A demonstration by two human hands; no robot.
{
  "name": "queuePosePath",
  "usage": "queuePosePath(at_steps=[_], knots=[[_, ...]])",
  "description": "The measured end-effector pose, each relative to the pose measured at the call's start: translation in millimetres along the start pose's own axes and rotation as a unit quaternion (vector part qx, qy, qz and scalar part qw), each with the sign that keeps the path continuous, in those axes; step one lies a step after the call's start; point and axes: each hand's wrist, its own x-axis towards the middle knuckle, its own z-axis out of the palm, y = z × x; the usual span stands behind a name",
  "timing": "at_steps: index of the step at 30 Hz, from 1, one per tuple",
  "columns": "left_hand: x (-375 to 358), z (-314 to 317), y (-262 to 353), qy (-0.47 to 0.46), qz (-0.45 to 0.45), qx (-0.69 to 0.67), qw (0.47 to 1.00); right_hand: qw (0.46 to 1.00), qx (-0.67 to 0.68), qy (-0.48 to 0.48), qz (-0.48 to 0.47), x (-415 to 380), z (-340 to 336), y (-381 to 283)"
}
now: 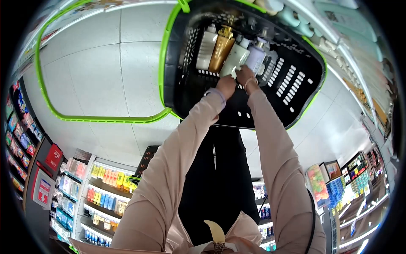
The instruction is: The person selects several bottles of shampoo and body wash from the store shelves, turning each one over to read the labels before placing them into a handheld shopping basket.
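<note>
Inside a black shopping basket (292, 46) with a green rim, a row of bottles lies on its side. My left hand (226, 86) and my right hand (245, 77) are close together at the lower end of a pale whitish bottle (235, 58), both with closed fingers gripping it. Left of it lie a gold bottle (221, 51) with a pump top and a white bottle (207, 48). A lavender bottle (256, 56) is just beyond my right hand, beside a clear bottle (269, 67). My fingertips are partly hidden.
The basket's green handle (105, 119) is folded out to the left over the pale tiled floor (97, 80). Shelves with coloured bottles (108, 178) stand at the lower left, next to a red sign (53, 157). More store shelves (359, 173) line the right. Another dark basket (148, 160) shows behind my left arm.
</note>
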Motion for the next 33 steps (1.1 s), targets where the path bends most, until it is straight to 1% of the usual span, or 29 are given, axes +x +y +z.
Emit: queuePosePath(at_steps=[1,2,4,6,8,10,11,12,13,14,15,16,18,20,22,23,24,26,28,30,32,33], knots=[[-13,-7,27,0.103,0.009,-0.143,0.984,1.000,-0.007,-0.025,-0.011,-15,-13,-5],[-28,-19,57,0.201,0.021,-0.283,0.938,0.998,-0.016,-0.049,-0.024,-41,-26,-8],[-74,-103,144,0.242,0.065,-0.179,0.951,0.995,-0.009,-0.071,-0.069,-70,-29,6],[-111,-166,182,0.339,0.128,-0.128,0.923,0.990,-0.003,-0.125,-0.070,-99,-39,15],[-138,-211,184,0.418,0.084,-0.098,0.899,0.992,-0.005,-0.117,-0.047,-129,-43,24],[-158,-254,160,0.441,0.042,0.084,0.892,0.992,-0.102,-0.058,-0.056,-154,-44,31],[-168,-268,138,0.389,-0.047,0.192,0.900,0.995,-0.072,-0.049,-0.041,-165,-45,32],[-179,-280,105,0.326,-0.139,0.297,0.887,0.998,-0.040,-0.044,-0.027,-179,-45,30],[-198,-283,50,0.237,-0.218,0.374,0.870,0.997,0.002,-0.006,-0.075,-207,-52,18],[-215,-284,15,0.144,-0.293,0.439,0.837,0.991,0.042,0.033,-0.124,-236,-59,4],[-226,-294,29,0.059,-0.322,0.461,0.825,0.962,0.242,-0.107,-0.065,-253,-59,1],[-231,-300,48,-0.028,-0.345,0.478,0.807,0.907,0.363,-0.187,-0.098,-287,-75,-12],[-237,-294,71,-0.021,-0.334,0.483,0.809,0.878,0.403,-0.244,-0.082,-343,-101,-39],[-253,-281,82,-0.016,-0.328,0.488,0.809,0.899,0.370,-0.225,-0.065,-386,-113,-57],[-265,-273,85,0.040,-0.312,0.475,0.822,0.938,0.258,-0.201,-0.118,-408,-114,-61],[-273,-271,95,0.039,-0.300,0.483,0.821,0.948,0.211,-0.161,-0.175,-416,-109,-60],[-280,-268,108,0.039,-0.289,0.494,0.819,0.955,0.173,-0.160,-0.183,-426,-116,-70],[-291,-256,119,0.059,-0.242,0.533,0.809,0.952,0.118,-0.150,-0.240,-440,-130,-89],[-303,-252,144,0.021,-0.235,0.510,0.828,0.944,0.128,-0.139,-0.272,-450,-146,-107],[-311,-239,155,0.035,-0.256,0.513,0.819,0.938,0.137,-0.129,-0.290,-458,-162,-121],[-323,-231,182,0.001,-0.272,0.512,0.815,0.939,0.114,-0.112,-0.303,-465,-179,-134],[-327,-224,192,-0.032,-0.269,0.545,0.793,0.935,0.126,-0.097,-0.317,-466,-183,-137]])
